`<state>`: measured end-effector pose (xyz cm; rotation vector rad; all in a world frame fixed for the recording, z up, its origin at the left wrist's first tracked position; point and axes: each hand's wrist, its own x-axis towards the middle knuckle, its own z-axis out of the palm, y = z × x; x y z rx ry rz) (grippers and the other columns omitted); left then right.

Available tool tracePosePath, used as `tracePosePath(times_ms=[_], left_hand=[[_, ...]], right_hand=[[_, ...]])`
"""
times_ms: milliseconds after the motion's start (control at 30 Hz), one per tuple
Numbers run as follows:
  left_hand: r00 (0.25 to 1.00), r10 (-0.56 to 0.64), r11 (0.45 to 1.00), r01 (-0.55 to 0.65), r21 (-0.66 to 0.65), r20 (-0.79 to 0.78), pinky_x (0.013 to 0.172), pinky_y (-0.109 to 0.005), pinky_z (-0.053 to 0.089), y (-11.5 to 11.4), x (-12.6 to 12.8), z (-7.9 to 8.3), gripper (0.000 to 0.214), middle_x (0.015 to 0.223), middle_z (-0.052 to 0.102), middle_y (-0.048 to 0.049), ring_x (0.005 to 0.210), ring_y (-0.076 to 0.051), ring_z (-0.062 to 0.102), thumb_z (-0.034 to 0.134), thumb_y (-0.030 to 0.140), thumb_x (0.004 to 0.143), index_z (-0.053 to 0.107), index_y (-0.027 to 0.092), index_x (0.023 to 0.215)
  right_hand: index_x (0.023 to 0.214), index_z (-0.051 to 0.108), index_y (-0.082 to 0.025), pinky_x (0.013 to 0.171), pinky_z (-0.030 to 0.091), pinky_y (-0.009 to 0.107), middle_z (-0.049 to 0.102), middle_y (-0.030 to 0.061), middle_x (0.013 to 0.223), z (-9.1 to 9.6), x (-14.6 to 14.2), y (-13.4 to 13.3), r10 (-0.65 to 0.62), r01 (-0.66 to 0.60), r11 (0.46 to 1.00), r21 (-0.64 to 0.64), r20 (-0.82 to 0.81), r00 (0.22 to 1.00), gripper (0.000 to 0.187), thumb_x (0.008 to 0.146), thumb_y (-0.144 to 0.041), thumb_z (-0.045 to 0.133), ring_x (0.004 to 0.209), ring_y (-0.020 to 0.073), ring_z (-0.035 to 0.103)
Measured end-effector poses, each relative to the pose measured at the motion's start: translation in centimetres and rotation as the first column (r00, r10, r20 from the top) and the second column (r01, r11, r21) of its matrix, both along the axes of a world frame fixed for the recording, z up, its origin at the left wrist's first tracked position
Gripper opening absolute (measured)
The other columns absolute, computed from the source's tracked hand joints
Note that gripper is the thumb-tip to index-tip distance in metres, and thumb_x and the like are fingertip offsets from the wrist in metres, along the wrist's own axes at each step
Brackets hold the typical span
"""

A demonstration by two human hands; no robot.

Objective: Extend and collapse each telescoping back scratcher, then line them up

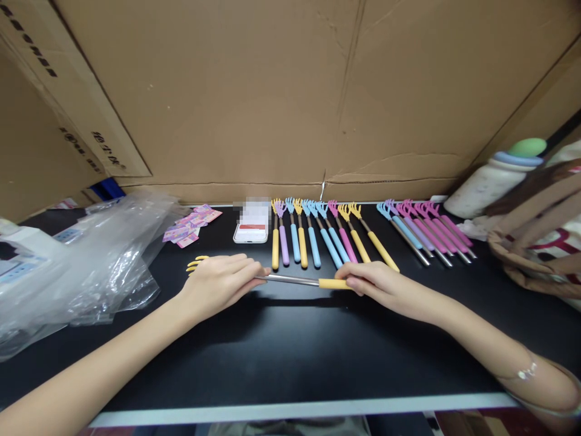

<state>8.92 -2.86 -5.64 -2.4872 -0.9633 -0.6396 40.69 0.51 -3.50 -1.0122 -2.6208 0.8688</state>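
Note:
Between my two hands a yellow back scratcher is held level, low over the black table. My left hand is closed round its claw end, and yellow prongs stick out past the wrist side. My right hand grips the yellow handle at the other end. A bare metal rod shows between them. Just behind, a row of back scratchers in yellow, purple, blue and pink lies with the claws toward the back. Farther right is a second group of back scratchers, mostly pink, with metal rod ends toward me.
Clear plastic bags are heaped at the left. Small pink printed cards and a phone lie at the back. A white bottle and a fabric bag stand at the right. Cardboard walls close off the back.

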Motion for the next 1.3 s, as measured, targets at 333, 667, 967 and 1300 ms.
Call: tracePosePath(times_ms=[333,667,967,1300], left_hand=[[1.000,-0.006,0.986,0.007,0.169,-0.008,0.052,-0.021,0.036,-0.3,0.5,0.7,0.022,0.057,0.059,0.0046,0.052,-0.009,0.053,0.048,0.023,0.092,0.057,0.019,0.073],[0.998,0.009,1.000,-0.011,0.028,0.068,0.056,-0.020,0.042,-0.2,0.2,0.5,0.016,0.069,0.067,0.0026,0.061,-0.010,0.063,0.047,0.027,0.093,0.059,0.019,0.086],[0.983,0.047,0.995,-0.030,-0.096,0.178,0.058,-0.020,0.044,-0.3,0.1,-0.2,0.013,0.076,0.069,0.0016,0.064,-0.011,0.064,0.052,0.029,0.090,0.059,0.019,0.084],[0.991,0.040,0.999,-0.035,-0.038,0.128,0.054,-0.021,0.040,-0.6,0.5,0.0,0.015,0.067,0.065,0.0027,0.057,-0.010,0.058,0.050,0.028,0.091,0.061,0.020,0.084]], right_hand=[[0.093,0.056,-0.016,0.060,0.037,0.022,0.047,-0.0012,0.068,0.2,-0.3,-0.2,-0.023,0.015,0.992,-0.126,-0.062,0.998,0.035,0.095,-0.041,0.031,0.063,0.0106,0.047],[0.090,0.049,-0.019,0.062,0.043,0.024,0.059,0.0019,0.078,-1.2,-0.1,0.2,-0.092,0.101,0.993,0.058,-0.133,0.987,0.022,0.086,-0.040,0.052,0.068,0.0128,0.055],[0.089,0.050,-0.021,0.059,0.041,0.023,0.063,0.0012,0.078,-1.1,0.1,0.0,-0.141,0.148,0.967,0.206,-0.048,0.989,0.016,0.088,-0.036,0.049,0.065,0.0128,0.057],[0.088,0.050,-0.021,0.054,0.035,0.023,0.060,-0.0021,0.065,-0.3,-0.4,-0.4,-0.099,0.082,0.974,0.212,0.070,0.993,0.023,0.093,-0.039,0.036,0.053,0.0124,0.053]])
